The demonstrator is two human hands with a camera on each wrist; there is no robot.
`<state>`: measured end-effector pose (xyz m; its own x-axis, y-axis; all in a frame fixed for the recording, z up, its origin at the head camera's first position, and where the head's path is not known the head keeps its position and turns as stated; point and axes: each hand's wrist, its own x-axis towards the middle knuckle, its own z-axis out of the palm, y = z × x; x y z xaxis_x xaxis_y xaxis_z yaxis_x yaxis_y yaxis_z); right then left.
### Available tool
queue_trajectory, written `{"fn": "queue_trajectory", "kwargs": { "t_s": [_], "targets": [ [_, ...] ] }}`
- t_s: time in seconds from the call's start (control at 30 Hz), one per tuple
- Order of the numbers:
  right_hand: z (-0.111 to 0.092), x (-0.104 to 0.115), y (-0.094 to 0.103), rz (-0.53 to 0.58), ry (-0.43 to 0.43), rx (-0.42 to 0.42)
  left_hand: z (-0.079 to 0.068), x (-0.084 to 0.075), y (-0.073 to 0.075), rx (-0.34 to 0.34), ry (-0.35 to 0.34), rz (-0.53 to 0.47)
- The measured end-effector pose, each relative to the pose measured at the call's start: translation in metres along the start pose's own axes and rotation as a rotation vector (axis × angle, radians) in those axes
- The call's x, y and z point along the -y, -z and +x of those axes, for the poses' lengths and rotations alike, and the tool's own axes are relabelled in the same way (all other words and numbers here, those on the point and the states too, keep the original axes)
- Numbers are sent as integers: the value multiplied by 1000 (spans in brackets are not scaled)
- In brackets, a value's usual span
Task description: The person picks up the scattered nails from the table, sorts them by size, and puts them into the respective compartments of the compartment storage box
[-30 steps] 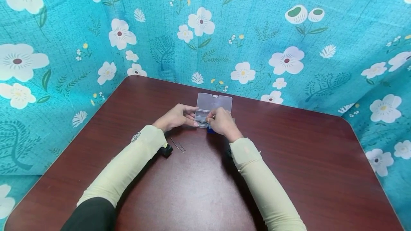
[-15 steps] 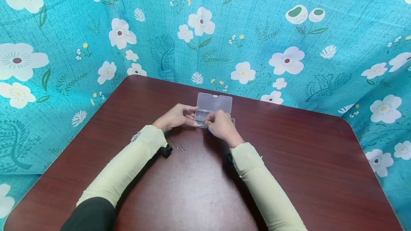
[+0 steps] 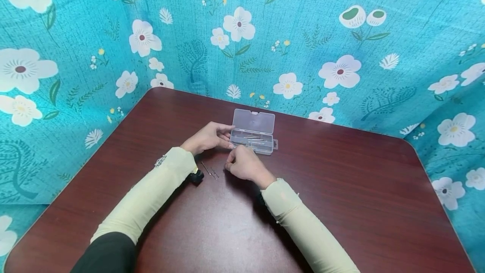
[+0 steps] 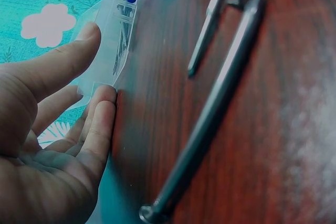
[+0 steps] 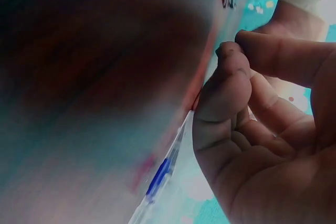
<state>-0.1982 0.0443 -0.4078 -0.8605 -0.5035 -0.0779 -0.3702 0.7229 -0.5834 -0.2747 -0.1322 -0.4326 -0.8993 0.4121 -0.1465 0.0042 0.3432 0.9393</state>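
Observation:
A clear plastic box [image 3: 270, 150] stands on the table with its lid [image 3: 253, 121] raised at the back; several thin metal pieces [image 3: 253, 138] lie in it. My left hand [image 3: 207, 138] rests at the box's left end, its fingers and thumb extended along the end. My right hand [image 3: 244, 164] is just in front of the box, fingers bent, thumb and index tips close together. The right wrist view shows nothing between those tips. A long nail [image 4: 210, 108] and smaller metal pieces [image 4: 207, 27] lie on the table between the left wrist and the right hand.
The dark red-brown table [image 3: 341, 188] has a rounded back edge, with a blue flowered curtain [image 3: 295, 45] close behind it. A small black device [image 3: 196, 177] sits under the left cuff. A blue piece [image 5: 160, 174] shows at the box's front.
My right hand has moved out of the box, towards me and left, close to the loose nails, uncovering the box's inside. The left hand has stayed at the box's left end.

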Motion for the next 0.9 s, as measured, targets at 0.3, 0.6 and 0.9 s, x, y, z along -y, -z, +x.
{"fn": "queue_trajectory", "kwargs": {
  "t_s": [0.3,0.6,0.9],
  "targets": [
    [1,19,-12,-137,83,47,1,-3,0,-3,-17,36],
    [0,26,-21,-261,22,89,1,-3,-1,-12,-15,47],
    [-2,29,-24,-313,-49,109,0,0,-3,-9,-5,45]
  ]
}}
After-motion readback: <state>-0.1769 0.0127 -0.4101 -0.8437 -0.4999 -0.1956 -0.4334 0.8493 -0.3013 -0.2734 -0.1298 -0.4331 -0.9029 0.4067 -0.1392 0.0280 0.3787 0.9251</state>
